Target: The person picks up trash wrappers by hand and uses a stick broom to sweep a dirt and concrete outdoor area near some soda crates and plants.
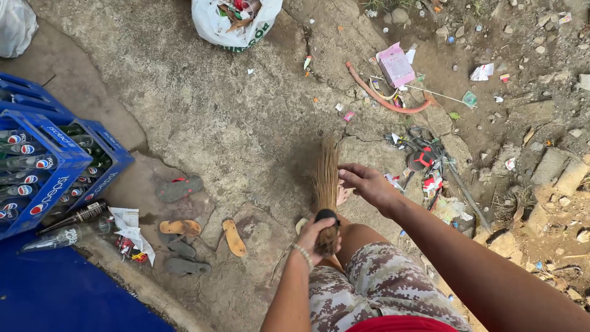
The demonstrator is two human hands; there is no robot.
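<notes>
The two hands sit close together over the person's raised knee. The left hand (316, 237) is clamped around the bound butt end of a stick broom (326, 184), with a pale bead bracelet (302, 254) on the wrist. The right hand (367, 182) hovers just to the right of the broom's bristles, fingers loosely curled and turned down, gripping nothing; whether its fingertips brush the straw cannot be told. The broom runs away from the left hand toward the top of the view, its bristles fanning out over the cracked concrete ground (215, 104), between the two hands and slightly ahead of them.

Largest around them is that concrete ground, which gives way on the right to bare dirt strewn with stones and litter. At the left edge stand stacked blue bottle crates (58, 163) filled with glass bottles, beside a blue surface (55, 295) in the lower left corner. A white sack (236, 24) stuffed with rubbish sits at the top, and part of another white bag (15, 24) shows at the top left. The person's camouflage shorts (375, 286) fill the bottom centre. Several flip-flops (184, 230) lie scattered left of the hands. A curved orange hose piece (381, 98) and a pink box (395, 64) lie in the litter at the upper right.
</notes>
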